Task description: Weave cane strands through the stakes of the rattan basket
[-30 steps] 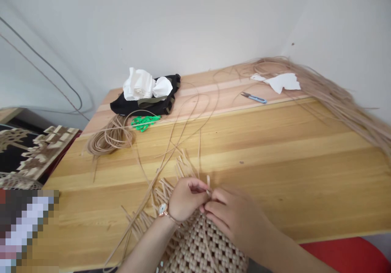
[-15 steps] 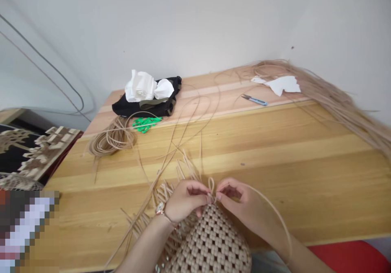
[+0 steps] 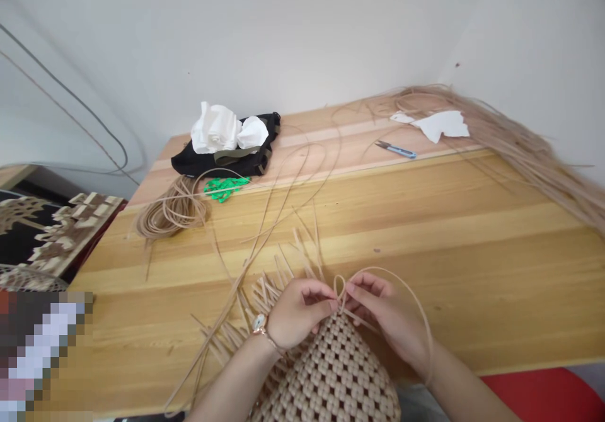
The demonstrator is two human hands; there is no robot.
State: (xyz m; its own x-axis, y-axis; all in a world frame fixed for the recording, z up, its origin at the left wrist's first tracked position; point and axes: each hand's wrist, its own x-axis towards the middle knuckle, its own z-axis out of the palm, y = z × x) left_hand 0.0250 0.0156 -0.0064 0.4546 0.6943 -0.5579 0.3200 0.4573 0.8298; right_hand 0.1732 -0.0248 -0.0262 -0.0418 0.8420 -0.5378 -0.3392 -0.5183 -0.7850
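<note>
A beige woven piece (image 3: 340, 368) with a checkered, openwork pattern fills the bottom centre, its top corner between my hands. My left hand (image 3: 302, 312), a watch on its wrist, is closed with thumb and finger pinching the weave at that corner. My right hand (image 3: 380, 308) pinches a beige weaving strand (image 3: 416, 293) just beside it. This strand makes a small upright loop at the corner and arcs out over my right wrist. Loose strand ends (image 3: 265, 296) stick out left of the weave, partly behind my left hand.
On the wooden table (image 3: 454, 271) lie a coil of strands (image 3: 172, 211), green scraps (image 3: 224, 188) and a black bag (image 3: 198, 164) under white tissue (image 3: 215, 129). Farther right are blue thread snips (image 3: 397, 150), torn white paper (image 3: 444, 126) and a long strand bundle (image 3: 520, 151).
Both hands and the woven corner have shifted slightly right in view. The small loop has become rounder and wider, and my right hand has turned, its fingers now on the loop's right side.
</note>
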